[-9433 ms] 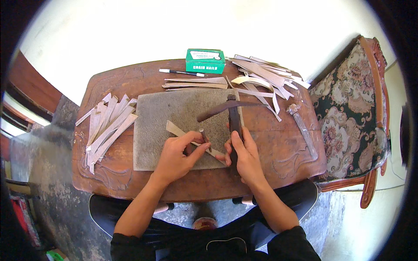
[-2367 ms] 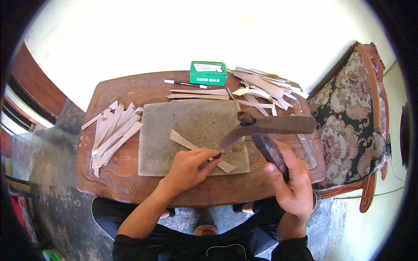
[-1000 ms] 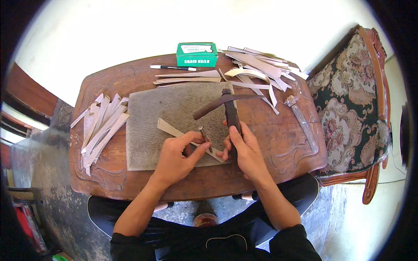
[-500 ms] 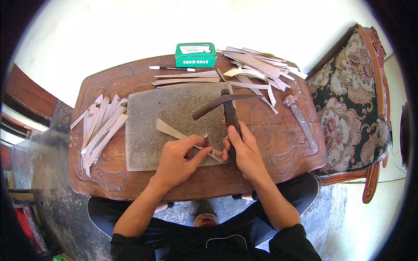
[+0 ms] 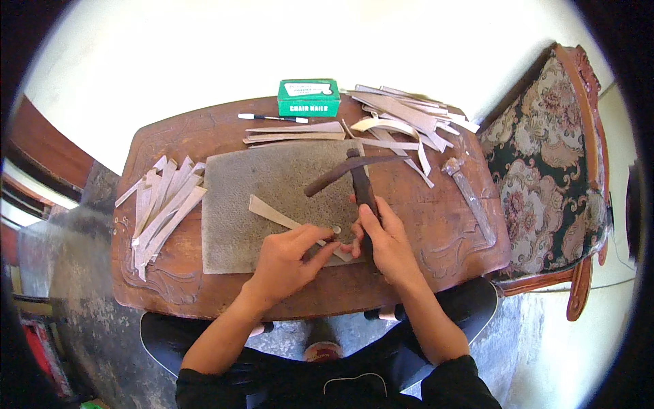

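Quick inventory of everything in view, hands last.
Table: 1, brown, centre
Slab: 1, grey, on table
Loose strip: 1, beige, on slab
Strip piles: 3, beige, left, far middle, far right
Punch: 1, grey metal, over slab
Hammer: 1, dark brown, above slab edge
Hammer-like tool: 1, grey, table right
Box: 1, green, far table edge
Pen: 1, black and white, beside box
Armchair: 1, floral green, right
Round object: 1, reddish, below table
Left hand: 1, holding punch
Right hand: 1, holding hammer

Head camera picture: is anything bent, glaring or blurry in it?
Head view: the corners are black, and the far edge of the grey slab looks slightly bowed; head view: the wall glares nearly white; head view: the hammer reads clearly, but the small rod at the left hand is hard to make out.
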### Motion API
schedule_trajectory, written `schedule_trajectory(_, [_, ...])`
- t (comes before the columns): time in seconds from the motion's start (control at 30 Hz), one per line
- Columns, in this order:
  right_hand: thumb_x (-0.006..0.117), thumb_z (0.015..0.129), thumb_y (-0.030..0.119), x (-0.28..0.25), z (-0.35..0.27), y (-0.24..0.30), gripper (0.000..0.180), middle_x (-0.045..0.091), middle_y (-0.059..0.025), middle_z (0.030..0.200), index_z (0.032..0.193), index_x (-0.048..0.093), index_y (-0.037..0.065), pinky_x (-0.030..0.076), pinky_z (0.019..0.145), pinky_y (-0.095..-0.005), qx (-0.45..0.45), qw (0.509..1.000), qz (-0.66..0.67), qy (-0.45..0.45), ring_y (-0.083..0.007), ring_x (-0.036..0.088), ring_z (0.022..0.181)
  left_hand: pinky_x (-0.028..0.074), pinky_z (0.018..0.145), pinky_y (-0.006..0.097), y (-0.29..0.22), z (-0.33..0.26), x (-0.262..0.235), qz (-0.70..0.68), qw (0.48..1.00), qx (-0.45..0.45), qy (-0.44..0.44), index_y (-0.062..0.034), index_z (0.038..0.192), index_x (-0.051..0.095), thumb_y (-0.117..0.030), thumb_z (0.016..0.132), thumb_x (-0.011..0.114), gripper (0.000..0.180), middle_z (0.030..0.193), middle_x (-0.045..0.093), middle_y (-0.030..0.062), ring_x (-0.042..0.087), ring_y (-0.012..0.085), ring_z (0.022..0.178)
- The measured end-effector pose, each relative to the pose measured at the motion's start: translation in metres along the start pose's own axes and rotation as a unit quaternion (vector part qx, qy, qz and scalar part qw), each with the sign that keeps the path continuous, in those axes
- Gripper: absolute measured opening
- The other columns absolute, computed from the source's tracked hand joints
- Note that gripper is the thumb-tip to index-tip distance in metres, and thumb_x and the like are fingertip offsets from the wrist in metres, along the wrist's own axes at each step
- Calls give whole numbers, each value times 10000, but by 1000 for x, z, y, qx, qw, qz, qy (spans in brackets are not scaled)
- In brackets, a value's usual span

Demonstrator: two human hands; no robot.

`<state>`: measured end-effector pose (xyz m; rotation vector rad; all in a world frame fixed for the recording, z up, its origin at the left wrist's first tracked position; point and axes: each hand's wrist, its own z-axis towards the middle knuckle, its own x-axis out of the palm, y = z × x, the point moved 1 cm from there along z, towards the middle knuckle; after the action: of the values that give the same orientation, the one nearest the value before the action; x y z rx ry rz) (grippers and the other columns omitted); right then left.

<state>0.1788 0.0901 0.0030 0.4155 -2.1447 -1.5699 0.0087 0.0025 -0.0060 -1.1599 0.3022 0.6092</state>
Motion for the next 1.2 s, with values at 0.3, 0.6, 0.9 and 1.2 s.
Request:
schedule_trajectory(0.3, [582,1050,183,-20,-35,65,333,586,-7,831,1318,564,-14,463,660,-254,-138,961,-229,-63,-91,519,688,486,526,308,-1,1,0,-15,999,31,-13,-26,984,700,-95,864,783,161,884,726,92,638,190,578])
schedule_trajectory(0.6, [640,984,76,-14,-74,104,420,701,-164,999,1385,545,-3,514,801,-329,-291,877,-380,-31,-209,668,850,487,534,309,0,-1,3,-23,999,28,-9,-18,980,691,-81,863,782,161,878,716,103,634,191,586])
schedule_trajectory(0.9, [688,952,103,-11,-83,107,459,705,-250,1093,1382,561,6,548,828,-392,-306,853,-424,2,-393,725,965,481,541,317,-1,0,3,-17,999,29,-9,-16,979,687,-84,863,783,165,872,703,104,624,205,596])
schedule_trajectory(1.2, [705,932,93,-8,-88,114,467,690,-269,1137,1368,563,1,549,849,-407,-262,860,-436,30,-427,702,1022,475,535,317,-4,1,2,-20,1000,14,-8,-18,972,693,-93,863,784,160,856,695,100,616,201,579])
